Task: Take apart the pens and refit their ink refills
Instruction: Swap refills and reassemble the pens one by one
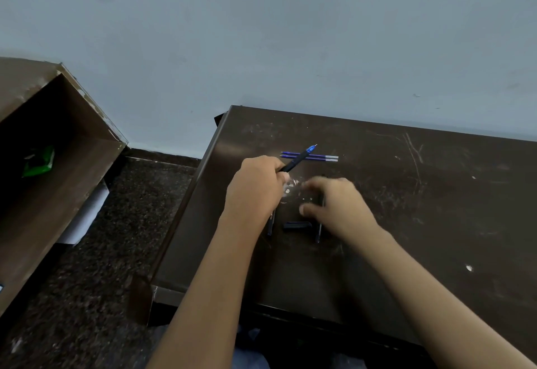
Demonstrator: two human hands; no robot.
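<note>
My left hand is shut on a black pen whose blue tip points up and to the right. Behind it, two loose blue ink refills lie side by side on the dark table. My right hand hovers blurred over the table with its fingers apart; a thin black pen sticks out from under it, and whether the hand grips it I cannot tell. A black pen cap lies between my hands. Another black pen pokes out below my left wrist.
The table top is scratched, with white marks near my hands. Its left edge drops to a speckled dark floor. A brown open cabinet with a green packet inside stands at the left. A pale wall runs behind.
</note>
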